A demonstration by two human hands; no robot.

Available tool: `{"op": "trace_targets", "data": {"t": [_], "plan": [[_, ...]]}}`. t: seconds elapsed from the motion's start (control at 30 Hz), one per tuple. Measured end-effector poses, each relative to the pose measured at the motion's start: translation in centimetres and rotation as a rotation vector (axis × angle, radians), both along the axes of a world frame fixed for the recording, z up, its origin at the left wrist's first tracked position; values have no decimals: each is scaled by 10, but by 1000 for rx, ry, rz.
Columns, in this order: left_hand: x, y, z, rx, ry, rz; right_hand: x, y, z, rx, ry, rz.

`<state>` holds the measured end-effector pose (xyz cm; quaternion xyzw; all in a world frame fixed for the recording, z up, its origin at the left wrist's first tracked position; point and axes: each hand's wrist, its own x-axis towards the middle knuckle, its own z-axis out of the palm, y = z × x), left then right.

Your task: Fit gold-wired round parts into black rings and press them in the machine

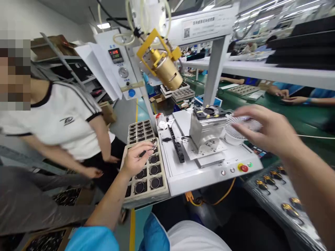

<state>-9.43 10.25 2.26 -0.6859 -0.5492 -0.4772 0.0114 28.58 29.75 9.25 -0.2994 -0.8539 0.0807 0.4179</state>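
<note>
My left hand is closed in a pinch over a pale tray. At its fingertips shows a small dark round part, mostly hidden by the fingers. Round black watch-like parts sit in the tray's square pockets. My right hand, slightly blurred, hovers with thumb and fingers apart over a white round fan; nothing shows between them. Left of the fan, a metal block fixture carries a black plate with a round opening on top.
A brass-coloured press head hangs above the white machine base, which has a red button. A second tray lies behind the first. Gold-and-black parts lie at right. A person stands at left.
</note>
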Motion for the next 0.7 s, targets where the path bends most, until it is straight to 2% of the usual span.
{"op": "trace_targets", "data": {"t": [0.07,0.17,0.23,0.3,0.43,0.53,0.6,0.7], "plan": [[18,9,14,37,50,-44,-30,37,20,46,-143,107],[35,24,33,65,94,-45,-62,76,42,-92,-376,153],[43,38,46,76,130,-55,-71,88,48,-168,-422,184],[53,60,60,108,161,-65,-72,91,47,-189,-369,242],[86,125,84,154,172,-86,-59,82,34,-194,1,276],[119,172,95,24,259,-122,-37,64,15,-246,256,207],[137,192,98,-93,315,-126,-15,45,-2,-303,334,140],[148,200,95,-207,362,-119,26,13,-34,-416,389,-2]]}}
